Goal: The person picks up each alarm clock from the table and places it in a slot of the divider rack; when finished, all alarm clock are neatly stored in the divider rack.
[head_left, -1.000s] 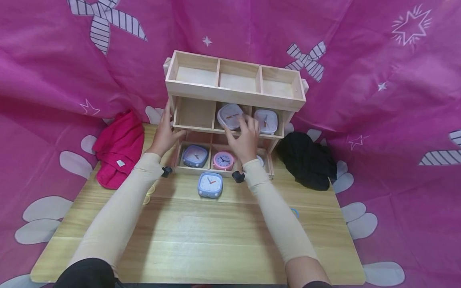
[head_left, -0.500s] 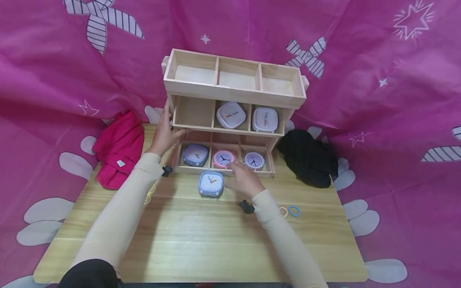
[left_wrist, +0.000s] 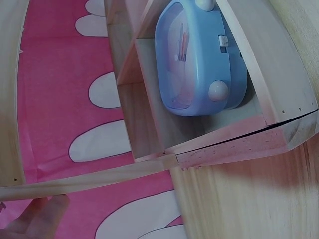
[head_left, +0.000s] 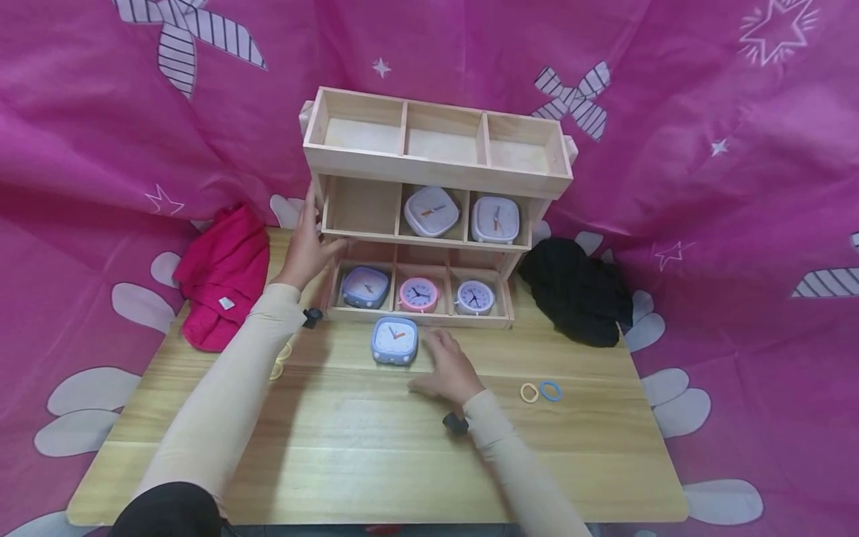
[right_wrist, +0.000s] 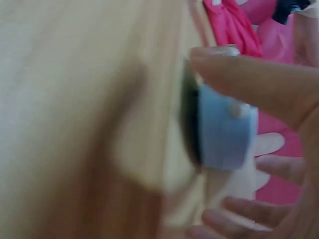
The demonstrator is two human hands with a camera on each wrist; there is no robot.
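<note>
My left hand (head_left: 305,253) holds the left side of a three-tier wooden rack (head_left: 436,165), thumb in front and fingers along the outer side; in the left wrist view fingertips show at the wood's edge. My right hand (head_left: 451,371), spread and holding nothing, is low over the table just right of a light-blue alarm clock (head_left: 394,339), which stands before the rack. In the right wrist view the thumb overlaps this clock (right_wrist: 224,132). The bottom tier holds a blue clock (head_left: 365,286), a pink round clock (head_left: 419,294) and a pale round clock (head_left: 474,297).
Two whitish square clocks, one in the middle compartment (head_left: 432,212) and one at right (head_left: 495,219), sit in the middle tier. A pink cloth (head_left: 224,280) lies left, a black cloth (head_left: 573,291) right. Cream (head_left: 529,392) and blue (head_left: 551,391) rings lie on the table (head_left: 376,462).
The right hand has left the square clock in the middle tier and come down and forward to beside the blue clock on the table. The left hand stays at the rack's side.
</note>
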